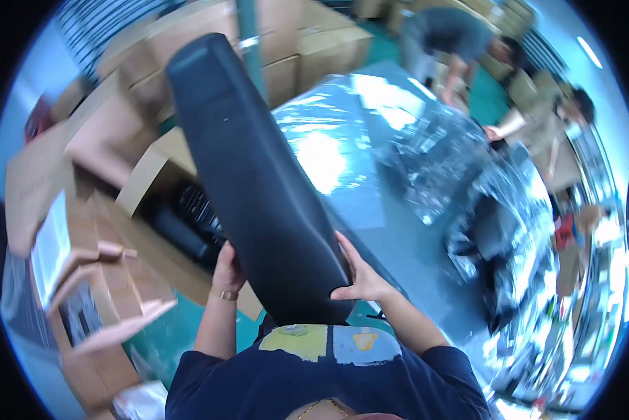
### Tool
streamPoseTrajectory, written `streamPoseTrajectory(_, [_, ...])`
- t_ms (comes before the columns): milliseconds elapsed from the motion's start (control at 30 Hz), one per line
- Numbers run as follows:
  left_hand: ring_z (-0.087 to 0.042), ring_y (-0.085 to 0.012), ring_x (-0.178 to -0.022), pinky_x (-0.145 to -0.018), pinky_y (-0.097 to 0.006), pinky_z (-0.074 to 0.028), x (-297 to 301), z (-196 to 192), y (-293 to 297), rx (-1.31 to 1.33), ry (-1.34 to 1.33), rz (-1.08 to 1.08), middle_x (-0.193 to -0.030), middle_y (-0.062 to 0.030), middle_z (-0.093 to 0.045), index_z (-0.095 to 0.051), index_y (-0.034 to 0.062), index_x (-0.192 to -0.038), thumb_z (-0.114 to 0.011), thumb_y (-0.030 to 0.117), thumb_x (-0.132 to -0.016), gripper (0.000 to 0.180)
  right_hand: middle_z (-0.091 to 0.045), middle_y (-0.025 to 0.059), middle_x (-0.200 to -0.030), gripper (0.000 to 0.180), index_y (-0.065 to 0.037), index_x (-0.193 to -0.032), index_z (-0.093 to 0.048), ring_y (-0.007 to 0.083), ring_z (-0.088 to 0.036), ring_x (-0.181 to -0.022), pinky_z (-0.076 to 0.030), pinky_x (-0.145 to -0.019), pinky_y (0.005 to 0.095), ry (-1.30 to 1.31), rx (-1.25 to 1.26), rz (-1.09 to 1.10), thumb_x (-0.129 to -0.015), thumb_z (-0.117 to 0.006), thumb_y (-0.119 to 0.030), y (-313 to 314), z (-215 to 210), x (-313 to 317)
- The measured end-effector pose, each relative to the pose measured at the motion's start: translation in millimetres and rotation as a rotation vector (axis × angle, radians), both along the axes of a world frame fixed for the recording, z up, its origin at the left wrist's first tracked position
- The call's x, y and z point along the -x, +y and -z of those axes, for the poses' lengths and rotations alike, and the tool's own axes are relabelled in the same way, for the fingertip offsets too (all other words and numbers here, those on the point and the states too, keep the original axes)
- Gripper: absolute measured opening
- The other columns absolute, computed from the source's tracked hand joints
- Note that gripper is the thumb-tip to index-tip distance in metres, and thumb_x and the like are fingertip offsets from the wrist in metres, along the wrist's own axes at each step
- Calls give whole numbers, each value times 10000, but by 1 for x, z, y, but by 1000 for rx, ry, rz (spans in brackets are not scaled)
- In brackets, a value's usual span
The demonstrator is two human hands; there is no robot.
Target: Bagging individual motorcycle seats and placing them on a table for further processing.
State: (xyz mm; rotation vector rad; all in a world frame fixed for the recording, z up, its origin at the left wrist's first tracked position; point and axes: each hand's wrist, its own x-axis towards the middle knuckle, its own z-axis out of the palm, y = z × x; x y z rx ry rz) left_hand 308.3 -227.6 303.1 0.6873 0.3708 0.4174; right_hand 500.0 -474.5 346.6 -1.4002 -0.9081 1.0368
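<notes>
A long black motorcycle seat (pixel 248 161) with a smooth padded cover is held up in front of my body, its narrow end pointing away and to the left. My left hand (pixel 228 269) grips its left edge near the wide end, the fingers partly hidden beneath it. On the opposite edge, my right hand (pixel 360 273) clasps the seat with the thumb on top. Below and left of it stands an open cardboard box (pixel 143 178), and inside lie black parts (pixel 188 224), one with a ribbed surface.
A grey table (pixel 391 238) with clear plastic sheeting (pixel 433 164) extends to the right. More plastic wraps a black item (pixel 493 227) there. Stacked cardboard boxes (pixel 195 42) line the far left; an open carton (pixel 111 294) sits at left. Two people (pixel 447 35) work beyond the table.
</notes>
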Motion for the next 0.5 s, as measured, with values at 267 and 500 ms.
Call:
streamPoseTrajectory(267, [-542,-176,-1051,-895,-317,-437,-82,-107,-79,-426,-90,103,-1159,-87,-563,-440,-5,-1264,-691,578,-719,836,-211,182,-1466,1094,-49,-1460,-36,283,-224,-1351,-182,-1096,399,344,-283,204,-691,-781,-268,-112,-19,14])
streamPoseTrajectory(500, [-507,-194,-728,-671,-321,-433,-96,-162,-134,-1594,-81,21,-774,-55,-502,-446,52,-845,-884,381,-522,636,-214,195,-1472,909,-168,-1456,-184,357,-257,-1334,-282,-1021,562,948,-885,321,-786,-310,-770,-168,-70,-1])
